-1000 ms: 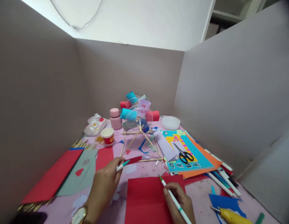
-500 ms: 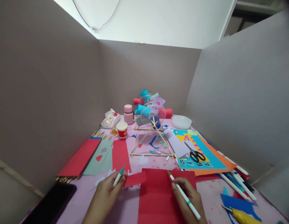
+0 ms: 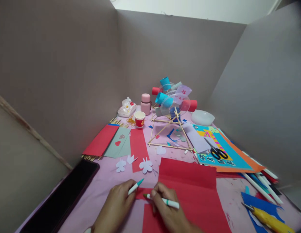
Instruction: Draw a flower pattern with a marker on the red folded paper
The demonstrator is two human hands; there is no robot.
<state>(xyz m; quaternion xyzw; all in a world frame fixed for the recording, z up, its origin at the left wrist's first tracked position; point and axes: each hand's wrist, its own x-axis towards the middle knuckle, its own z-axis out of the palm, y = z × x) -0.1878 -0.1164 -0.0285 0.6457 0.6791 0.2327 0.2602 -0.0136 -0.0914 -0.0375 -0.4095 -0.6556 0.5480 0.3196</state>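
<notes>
My left hand (image 3: 121, 198) is closed around a short white marker piece with a teal tip (image 3: 136, 186); whether it is a cap or a whole marker I cannot tell. Its fingers also hold the left end of a red paper strip (image 3: 140, 193). In my right hand (image 3: 165, 202) is a white marker with a green band (image 3: 170, 203), its dark green tip at the strip. Whether the tip touches the paper is unclear. Beneath my right hand lies a large creased sheet of red paper (image 3: 189, 176).
White paper cut-outs (image 3: 145, 165) lie ahead of my hands. Behind them stands a stick frame (image 3: 171, 147) bearing a wheel with coloured paper cups (image 3: 165, 99). Scissors (image 3: 215, 151), several markers (image 3: 259, 189) and a yellow-handled cutter (image 3: 267, 220) lie right; a phone (image 3: 60, 197) lies left.
My right hand has moved left, bringing the marker tip from over the large red sheet to the strip beside my left hand. The view has tilted down and turned left.
</notes>
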